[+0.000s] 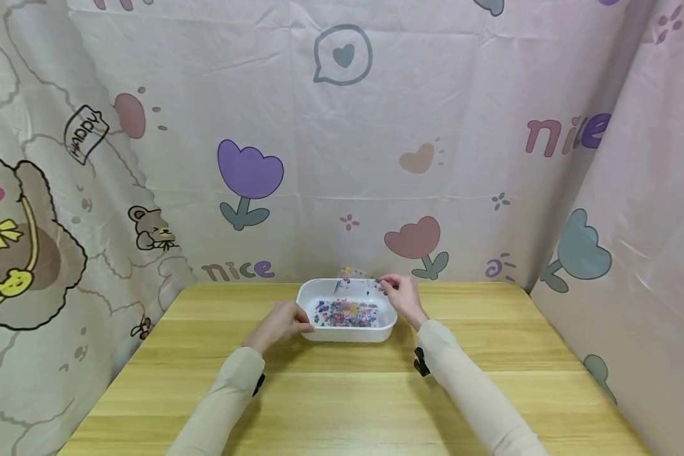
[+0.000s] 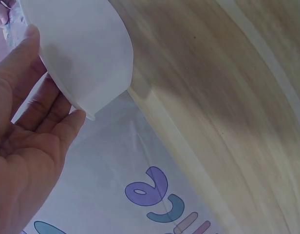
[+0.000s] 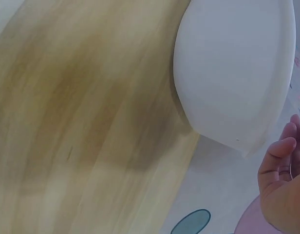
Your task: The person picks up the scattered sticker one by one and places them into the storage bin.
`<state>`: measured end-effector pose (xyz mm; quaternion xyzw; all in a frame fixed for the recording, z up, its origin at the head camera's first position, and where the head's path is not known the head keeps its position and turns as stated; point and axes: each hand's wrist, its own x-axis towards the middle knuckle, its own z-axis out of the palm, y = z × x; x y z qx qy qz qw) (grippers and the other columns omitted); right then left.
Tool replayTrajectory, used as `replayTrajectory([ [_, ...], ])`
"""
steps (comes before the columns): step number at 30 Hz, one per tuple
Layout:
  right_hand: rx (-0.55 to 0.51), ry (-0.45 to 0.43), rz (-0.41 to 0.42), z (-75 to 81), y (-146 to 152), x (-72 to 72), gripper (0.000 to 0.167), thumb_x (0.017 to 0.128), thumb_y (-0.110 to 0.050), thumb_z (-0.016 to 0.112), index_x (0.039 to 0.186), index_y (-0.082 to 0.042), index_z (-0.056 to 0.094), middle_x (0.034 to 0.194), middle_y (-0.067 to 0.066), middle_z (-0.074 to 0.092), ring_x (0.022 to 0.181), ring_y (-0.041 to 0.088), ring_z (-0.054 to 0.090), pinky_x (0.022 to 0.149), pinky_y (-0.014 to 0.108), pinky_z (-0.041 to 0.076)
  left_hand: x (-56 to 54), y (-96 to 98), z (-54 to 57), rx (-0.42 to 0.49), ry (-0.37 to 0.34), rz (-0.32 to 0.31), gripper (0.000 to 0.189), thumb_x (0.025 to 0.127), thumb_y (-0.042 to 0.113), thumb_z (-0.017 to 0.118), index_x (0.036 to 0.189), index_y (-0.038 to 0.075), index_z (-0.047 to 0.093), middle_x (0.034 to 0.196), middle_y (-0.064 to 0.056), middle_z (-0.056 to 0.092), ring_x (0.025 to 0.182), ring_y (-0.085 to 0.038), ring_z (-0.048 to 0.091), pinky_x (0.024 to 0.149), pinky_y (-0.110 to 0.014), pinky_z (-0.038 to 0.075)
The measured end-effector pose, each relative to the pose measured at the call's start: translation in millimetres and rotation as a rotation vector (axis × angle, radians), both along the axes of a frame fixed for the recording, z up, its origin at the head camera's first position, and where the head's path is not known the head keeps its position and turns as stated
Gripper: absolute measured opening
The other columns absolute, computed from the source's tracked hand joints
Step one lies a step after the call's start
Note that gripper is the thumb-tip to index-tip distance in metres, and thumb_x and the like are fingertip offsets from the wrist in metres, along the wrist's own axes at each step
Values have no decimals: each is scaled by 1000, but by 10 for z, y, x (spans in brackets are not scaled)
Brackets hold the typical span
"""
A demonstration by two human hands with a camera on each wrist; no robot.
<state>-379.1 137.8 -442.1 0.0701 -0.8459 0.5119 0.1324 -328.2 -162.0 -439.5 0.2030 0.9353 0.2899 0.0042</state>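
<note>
A white plastic basin with rounded corners rests on the table. Inside it are many small colourful bits or prints, too small to tell apart. See-through film with coloured patterns seems to rise above the basin's back rim. My left hand grips the basin's left front rim; in the left wrist view, that hand has thumb and fingers around the rim. At the back right rim, my right hand appears to pinch the film's edge. In the right wrist view, the curled right hand partly hides its fingertips.
The basin stands near the far edge of a wooden table. Behind it hangs a pale printed curtain, with more printed cloth on both sides. Dark wrist devices sit at the sleeves.
</note>
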Motion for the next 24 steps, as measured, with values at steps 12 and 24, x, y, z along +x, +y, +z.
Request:
replayTrajectory([
  [12,73,-47,9,-18,-34,-30,18,97,-9,59,109,-4,71,91,10,68,80,17,58,69,25,47,-6,13,18,-21,-10,10,7,81,18,79,80,11,78,77,0,75,70,-10,57,69,-26,49],
  [24,171,-21,110,-68,-135,-28,16,97,-10,61,105,-5,73,90,8,72,76,18,62,67,28,49,-11,-5,13,-13,21,-25,9,81,18,79,76,11,78,73,3,73,68,-9,54,63,-22,44],
])
